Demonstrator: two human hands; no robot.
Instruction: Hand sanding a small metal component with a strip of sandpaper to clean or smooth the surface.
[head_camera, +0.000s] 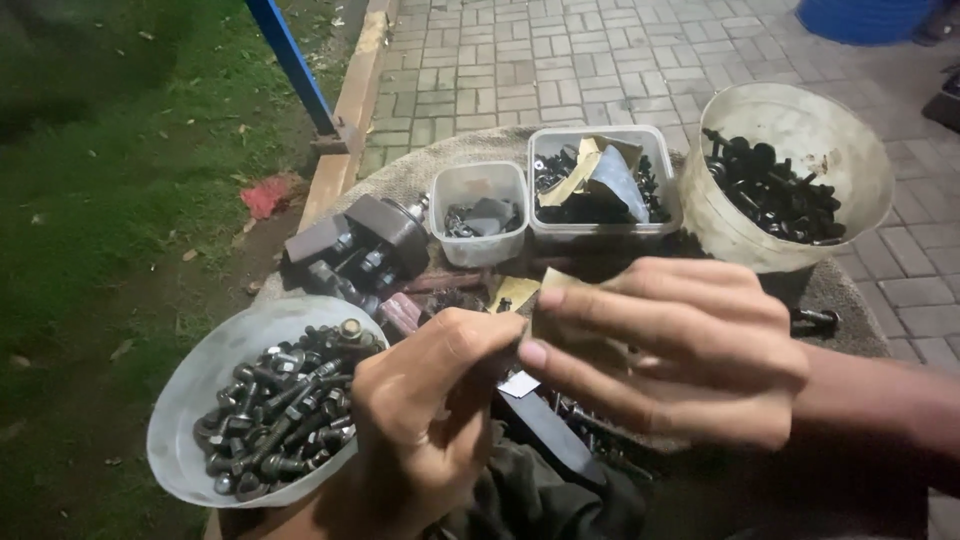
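Left hand (425, 415) pinches small part; right hand (670, 345) wraps sandpaper piece (560, 325) around it, fingers flat for rubbing pressure; bolt bowl (200, 385) near.

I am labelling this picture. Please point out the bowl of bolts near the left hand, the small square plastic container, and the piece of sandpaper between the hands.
bowl of bolts (185, 400), head view, bare inner wall.
small square plastic container (480, 185), head view, upper wall.
piece of sandpaper (553, 322), head view, tan surface.
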